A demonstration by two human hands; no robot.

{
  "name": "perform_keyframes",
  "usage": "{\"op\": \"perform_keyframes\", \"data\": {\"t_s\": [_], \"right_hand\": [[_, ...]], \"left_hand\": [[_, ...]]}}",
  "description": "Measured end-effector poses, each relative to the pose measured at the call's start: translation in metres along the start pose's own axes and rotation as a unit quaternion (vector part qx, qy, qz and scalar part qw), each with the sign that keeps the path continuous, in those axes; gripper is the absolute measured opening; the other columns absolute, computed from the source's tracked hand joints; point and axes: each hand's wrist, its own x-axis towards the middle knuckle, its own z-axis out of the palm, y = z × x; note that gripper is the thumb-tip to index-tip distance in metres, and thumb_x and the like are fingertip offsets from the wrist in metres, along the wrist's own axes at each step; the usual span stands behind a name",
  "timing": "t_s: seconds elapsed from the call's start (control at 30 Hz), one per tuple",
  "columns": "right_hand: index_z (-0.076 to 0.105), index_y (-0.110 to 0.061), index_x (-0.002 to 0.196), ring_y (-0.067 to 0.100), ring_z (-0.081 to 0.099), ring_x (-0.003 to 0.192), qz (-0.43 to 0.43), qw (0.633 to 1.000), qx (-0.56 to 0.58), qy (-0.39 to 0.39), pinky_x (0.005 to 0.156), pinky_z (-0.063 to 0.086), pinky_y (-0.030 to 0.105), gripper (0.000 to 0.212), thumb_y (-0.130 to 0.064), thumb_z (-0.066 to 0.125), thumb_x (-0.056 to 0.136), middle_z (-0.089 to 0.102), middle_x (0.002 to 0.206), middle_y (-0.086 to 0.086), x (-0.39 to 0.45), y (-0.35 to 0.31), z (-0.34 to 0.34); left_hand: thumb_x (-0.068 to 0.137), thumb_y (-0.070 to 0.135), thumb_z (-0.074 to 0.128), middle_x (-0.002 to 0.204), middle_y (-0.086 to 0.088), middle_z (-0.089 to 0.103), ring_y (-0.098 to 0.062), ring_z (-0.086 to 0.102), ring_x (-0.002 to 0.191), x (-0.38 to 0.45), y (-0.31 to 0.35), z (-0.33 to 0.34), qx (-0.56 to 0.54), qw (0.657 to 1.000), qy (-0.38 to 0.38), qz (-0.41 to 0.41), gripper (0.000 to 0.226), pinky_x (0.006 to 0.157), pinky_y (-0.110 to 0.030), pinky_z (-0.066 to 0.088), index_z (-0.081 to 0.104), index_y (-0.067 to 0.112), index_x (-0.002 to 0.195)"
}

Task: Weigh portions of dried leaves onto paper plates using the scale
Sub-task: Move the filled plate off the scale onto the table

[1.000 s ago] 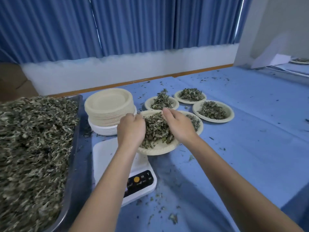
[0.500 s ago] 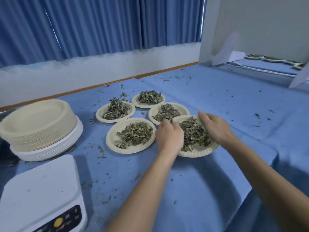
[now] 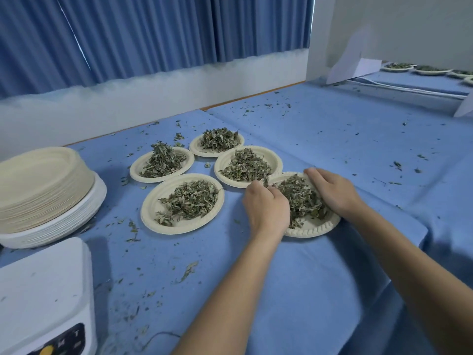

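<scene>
A paper plate heaped with dried leaves sits on the blue cloth right of centre. My left hand grips its left rim with curled fingers. My right hand curls over its far right rim, and both touch the leaves. Several other filled paper plates lie just left of it: the nearest one, one behind it, and one touching the held plate. The white scale stands bare at the bottom left.
A tall stack of unused paper plates stands at the left, behind the scale. Leaf crumbs are scattered over the blue tablecloth. More filled plates line a second table at the far right. The table edge drops off at the lower right.
Both hands carried the filled plate off the scale to the right and set it down beside the other filled plates. The view turned right, so the leaf tray is out of sight.
</scene>
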Motion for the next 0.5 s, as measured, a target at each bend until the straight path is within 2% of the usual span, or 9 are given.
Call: {"op": "perform_keyframes", "data": {"t_s": [0.1, 0.37, 0.5], "right_hand": [[0.057, -0.025, 0.123, 0.022, 0.046, 0.123, -0.01, 1.0, -0.017, -0.001, 0.085, 0.027, 0.022, 0.04, -0.044, 0.035, 0.096, 0.058, 0.13, 0.003, 0.001, -0.001, -0.001], [0.053, -0.029, 0.125, 0.022, 0.049, 0.118, -0.051, 0.996, -0.07, -0.012, 0.086, 0.032, 0.028, 0.041, -0.048, 0.034, 0.094, 0.059, 0.127, 0.002, -0.002, -0.033, -0.007], [0.057, -0.029, 0.121, 0.019, 0.05, 0.119, -0.109, 0.993, -0.047, -0.029, 0.088, 0.032, 0.026, 0.037, -0.045, 0.037, 0.094, 0.061, 0.125, -0.002, -0.014, -0.071, 0.015]], "left_hand": [[0.094, 0.013, 0.037, 0.137, -0.02, 0.039, -0.031, 0.036, 0.127, -0.002, -0.001, 0.002, -0.004, 1.0, 0.007, 0.003, 0.037, 0.103, -0.034, 0.026, 0.04, -0.003, 0.128], [0.092, 0.015, 0.038, 0.144, -0.022, 0.032, -0.032, 0.027, 0.135, -0.007, 0.004, 0.002, 0.039, 0.999, 0.011, 0.01, 0.048, 0.113, -0.038, 0.019, 0.032, -0.003, 0.137], [0.091, 0.01, 0.039, 0.142, -0.02, 0.036, -0.03, 0.028, 0.134, -0.009, 0.004, -0.02, 0.01, 0.999, 0.032, 0.033, 0.044, 0.108, -0.031, 0.019, 0.036, -0.004, 0.133]]}}
